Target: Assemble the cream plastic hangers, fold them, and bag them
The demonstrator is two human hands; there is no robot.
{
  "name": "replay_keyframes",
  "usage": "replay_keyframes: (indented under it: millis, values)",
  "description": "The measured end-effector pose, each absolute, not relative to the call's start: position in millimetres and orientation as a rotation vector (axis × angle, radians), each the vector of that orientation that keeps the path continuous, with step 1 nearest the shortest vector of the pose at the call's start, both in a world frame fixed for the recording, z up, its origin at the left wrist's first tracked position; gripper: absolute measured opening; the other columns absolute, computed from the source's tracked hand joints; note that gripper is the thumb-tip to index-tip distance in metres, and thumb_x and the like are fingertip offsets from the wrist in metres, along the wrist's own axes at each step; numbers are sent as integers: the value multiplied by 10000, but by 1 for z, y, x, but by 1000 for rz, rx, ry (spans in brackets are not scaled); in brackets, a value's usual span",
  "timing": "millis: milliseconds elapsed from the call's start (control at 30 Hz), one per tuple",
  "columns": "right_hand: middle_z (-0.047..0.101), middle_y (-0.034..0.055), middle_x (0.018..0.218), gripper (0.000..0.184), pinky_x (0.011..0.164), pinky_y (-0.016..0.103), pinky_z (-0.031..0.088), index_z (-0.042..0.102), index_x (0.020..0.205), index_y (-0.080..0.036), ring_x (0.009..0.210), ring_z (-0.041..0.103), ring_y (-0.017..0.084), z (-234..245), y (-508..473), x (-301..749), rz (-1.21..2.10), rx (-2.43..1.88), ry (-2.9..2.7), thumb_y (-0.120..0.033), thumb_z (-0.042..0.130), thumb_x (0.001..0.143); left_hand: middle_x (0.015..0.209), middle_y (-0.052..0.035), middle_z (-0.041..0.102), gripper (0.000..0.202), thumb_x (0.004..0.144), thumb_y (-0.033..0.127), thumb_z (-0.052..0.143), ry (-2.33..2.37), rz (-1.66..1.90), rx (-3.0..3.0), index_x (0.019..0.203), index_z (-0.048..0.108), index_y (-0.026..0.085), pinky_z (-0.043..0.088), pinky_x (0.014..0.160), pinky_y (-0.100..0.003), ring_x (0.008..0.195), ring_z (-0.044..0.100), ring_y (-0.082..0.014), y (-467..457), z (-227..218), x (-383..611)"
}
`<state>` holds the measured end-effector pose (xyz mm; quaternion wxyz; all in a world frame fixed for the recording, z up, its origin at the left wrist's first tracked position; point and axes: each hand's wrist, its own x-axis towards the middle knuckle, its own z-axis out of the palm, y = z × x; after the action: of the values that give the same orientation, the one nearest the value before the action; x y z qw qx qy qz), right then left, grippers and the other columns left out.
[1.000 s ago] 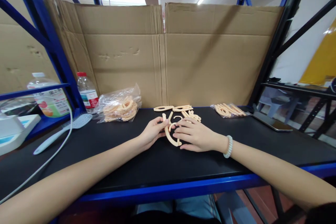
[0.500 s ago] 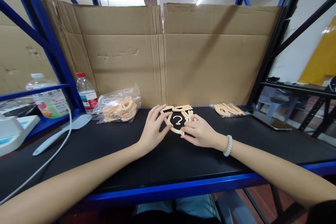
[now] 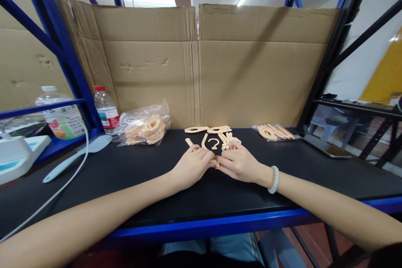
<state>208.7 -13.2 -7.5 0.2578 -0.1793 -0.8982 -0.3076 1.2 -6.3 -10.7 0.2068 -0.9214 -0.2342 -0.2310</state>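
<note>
My left hand (image 3: pixel 192 164) and my right hand (image 3: pixel 238 161) meet at the middle of the black shelf top (image 3: pixel 132 176), fingers curled and pressed on a curved beige plastic piece (image 3: pixel 215 162) that lies flat between them. One end of that piece (image 3: pixel 189 141) sticks out beyond my left knuckles. A small hook-shaped piece (image 3: pixel 214 143) lies just behind my fingertips. More beige pieces (image 3: pixel 220 132) are strewn further back. A pale bead bracelet (image 3: pixel 274 179) circles my right wrist.
A clear bag of beige rings (image 3: pixel 145 127) lies at the back left, a smaller bag of pieces (image 3: pixel 274 131) at the back right. Water bottle (image 3: pixel 106 109), pale brush (image 3: pixel 75 157), white cable (image 3: pixel 47 201) and cardboard wall (image 3: pixel 201 67) stand around. A tablet (image 3: pixel 326 147) lies far right.
Both hands came down and together. The left hand, which had its fingers spread above the curved piece, now curls over it on the shelf top. The right hand pinches its near end.
</note>
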Motion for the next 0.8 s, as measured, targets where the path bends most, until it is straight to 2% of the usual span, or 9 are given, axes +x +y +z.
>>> replay_keyframes:
  millis: [100, 167, 433, 633, 800]
  values:
    - [545, 9, 649, 266, 706, 307, 321, 604, 756, -150, 596, 405, 123, -8, -15, 208, -758, -493, -2446, -227, 428, 939, 744, -26, 601, 222, 968, 240, 357, -700, -564, -2642, 808, 491, 168, 401, 660, -306, 678, 574, -177, -7, -11, 2]
    - [559, 11, 657, 248, 726, 308, 327, 615, 766, -154, 603, 422, 124, -9, -14, 208, -628, -523, -2449, -241, 449, 929, 731, -20, 598, 215, 967, 241, 364, -738, -579, -2694, 808, 491, 171, 389, 640, -290, 668, 571, -171, -8, -11, 1]
    - [571, -4, 610, 210, 736, 308, 342, 654, 740, -163, 581, 464, 118, -8, -16, 206, -151, -628, -2421, -289, 554, 876, 715, -16, 590, 228, 967, 248, 369, -673, -668, -2736, 804, 507, 167, 377, 651, -284, 665, 548, -156, -4, -14, -1]
    - [541, -13, 548, 264, 624, 269, 367, 681, 760, -171, 541, 454, 115, 0, -16, 207, 20, -701, -2287, -327, 523, 905, 740, -33, 592, 283, 981, 236, 315, -496, -626, -2634, 806, 523, 160, 386, 713, -301, 691, 541, -155, 0, -4, -6]
    - [618, 25, 679, 201, 678, 294, 417, 688, 852, -177, 675, 534, 152, 2, -6, 214, -3, -728, -2159, -325, 558, 887, 837, -63, 620, 215, 980, 253, 334, -490, -649, -2696, 992, 510, 130, 411, 751, -307, 741, 555, -163, 17, 1, -18]
